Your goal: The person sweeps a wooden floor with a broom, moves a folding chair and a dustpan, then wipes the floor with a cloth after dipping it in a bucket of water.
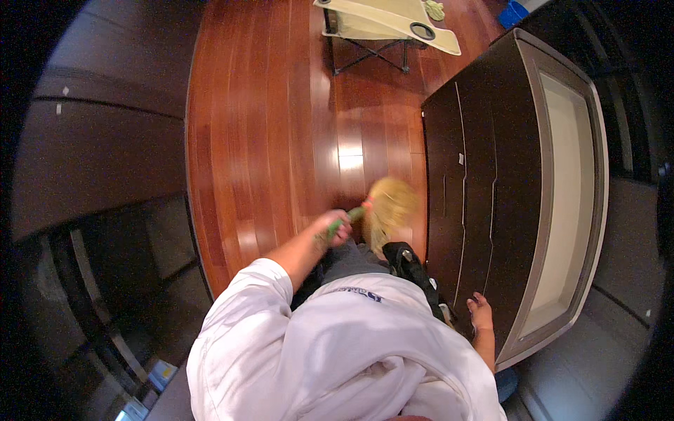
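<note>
My left hand [337,227] is closed around the green handle of a short broom [390,202] with yellow bristles and a red binding. Motion blurs the bristles, which are in front of my legs, over the reddish wooden floor [263,131]. At the lower right, my right hand [480,311] is beside the dark drawer fronts of a dresser [474,200]. Its fingers are apart and I see nothing in them; whether they touch the dresser I cannot tell. A black pouch or bag [403,258] hangs at my right side.
A beige folding camp chair [379,21] with cup holders stands ahead on crossed legs. Behind it are a pale green cloth-like item [434,9] and a blue bucket [512,14]. The dresser's pale inset top [566,194] bounds the right; dark furniture panels [110,152] line the left.
</note>
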The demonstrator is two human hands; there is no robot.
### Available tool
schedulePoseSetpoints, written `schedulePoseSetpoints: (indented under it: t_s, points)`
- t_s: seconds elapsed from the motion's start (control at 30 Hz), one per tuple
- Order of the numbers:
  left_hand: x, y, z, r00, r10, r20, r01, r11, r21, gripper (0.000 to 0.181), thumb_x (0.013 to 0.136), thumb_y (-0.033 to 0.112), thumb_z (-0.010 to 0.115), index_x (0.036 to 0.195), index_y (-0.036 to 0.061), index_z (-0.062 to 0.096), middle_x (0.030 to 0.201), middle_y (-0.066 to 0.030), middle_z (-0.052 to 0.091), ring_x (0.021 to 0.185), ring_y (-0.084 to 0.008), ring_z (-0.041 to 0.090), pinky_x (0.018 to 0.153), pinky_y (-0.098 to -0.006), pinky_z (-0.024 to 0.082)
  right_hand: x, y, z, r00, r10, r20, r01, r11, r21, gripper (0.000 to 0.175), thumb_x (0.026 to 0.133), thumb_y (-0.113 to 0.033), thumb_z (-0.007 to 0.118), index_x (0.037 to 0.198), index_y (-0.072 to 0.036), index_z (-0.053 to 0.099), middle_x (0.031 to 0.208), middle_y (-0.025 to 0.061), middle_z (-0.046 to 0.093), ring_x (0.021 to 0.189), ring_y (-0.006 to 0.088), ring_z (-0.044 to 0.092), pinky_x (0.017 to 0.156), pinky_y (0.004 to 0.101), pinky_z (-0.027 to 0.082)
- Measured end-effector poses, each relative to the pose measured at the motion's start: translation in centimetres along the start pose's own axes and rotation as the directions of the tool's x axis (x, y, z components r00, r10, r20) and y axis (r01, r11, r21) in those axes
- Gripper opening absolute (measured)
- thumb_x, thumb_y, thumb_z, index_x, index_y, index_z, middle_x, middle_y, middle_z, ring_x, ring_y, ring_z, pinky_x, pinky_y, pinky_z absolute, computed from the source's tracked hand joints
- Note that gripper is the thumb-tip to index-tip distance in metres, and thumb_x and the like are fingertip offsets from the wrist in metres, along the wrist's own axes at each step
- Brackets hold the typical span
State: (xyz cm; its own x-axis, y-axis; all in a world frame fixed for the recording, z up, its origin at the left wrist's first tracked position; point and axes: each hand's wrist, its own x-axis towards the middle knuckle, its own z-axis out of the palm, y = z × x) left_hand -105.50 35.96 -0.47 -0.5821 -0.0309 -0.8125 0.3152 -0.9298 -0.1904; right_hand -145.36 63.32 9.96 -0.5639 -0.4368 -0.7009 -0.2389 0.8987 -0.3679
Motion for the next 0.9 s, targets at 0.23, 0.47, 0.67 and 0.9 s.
schedulePoseSetpoints:
  t_s: [0.23, 0.47, 0.67, 0.9]
  points:
    - [2.3, 10.6, -9.4, 0.675, 0.625, -0.392, -0.482, 0.776, 0.406, 0.012, 0.066, 0.018, 0.051, 0.064, 0.0077, 0.046, 0.049, -0.0037, 0.042, 0.037, -0.0175, 0.042, 0.035, -0.029, 0.035, 1.8, -1.0, 0.5, 0.997, -0.041, 0.066, 0.059, 0.953, -0.298, 0.044, 0.076, -0.017, 0.061, 0.115, -0.004, 0.046, 0.087, 0.0128, 0.059, 0.078, 0.0169, 0.055, 0.071, 0.0269, 0.043]
    - [-6.0, 5.5, -15.1, 0.101, 0.924, -0.368, -0.525, 0.364, 0.769, 0.036, 0.069, 0.014, 0.052, 0.104, 0.0081, 0.049, 0.07, -0.0087, 0.052, 0.063, -0.016, 0.049, 0.054, -0.0323, 0.043, 4.7, -6.3, 1.4, 0.921, -0.332, 0.206, 0.39, 0.812, -0.435, 0.043, 0.075, -0.022, 0.06, 0.111, -0.003, 0.049, 0.098, 0.0198, 0.057, 0.09, 0.0288, 0.057, 0.078, 0.0317, 0.044]
    - [-20.7, -8.8, -20.5, -0.045, 0.815, -0.578, 0.124, 0.579, 0.806, 0.038, 0.072, 0.019, 0.053, 0.109, 0.0114, 0.048, 0.097, -0.0212, 0.056, 0.088, -0.0363, 0.054, 0.075, -0.0429, 0.043, 7.1, -13.0, 1.2, 0.843, -0.428, 0.325, 0.536, 0.715, -0.449, 0.043, 0.074, -0.022, 0.061, 0.111, -0.003, 0.049, 0.097, 0.0181, 0.058, 0.088, 0.027, 0.057, 0.076, 0.0309, 0.044]
    - [-25.6, -28.1, -18.5, 0.025, 0.547, -0.837, 0.206, 0.817, 0.539, 0.037, 0.072, 0.02, 0.051, 0.107, 0.0097, 0.046, 0.098, -0.0228, 0.055, 0.093, -0.0362, 0.053, 0.079, -0.0433, 0.042, 10.6, -16.1, -2.1, 0.82, -0.307, 0.484, 0.547, 0.67, -0.501, 0.039, 0.075, -0.021, 0.061, 0.108, -0.001, 0.051, 0.091, 0.0165, 0.06, 0.082, 0.0259, 0.059, 0.075, 0.0299, 0.044]
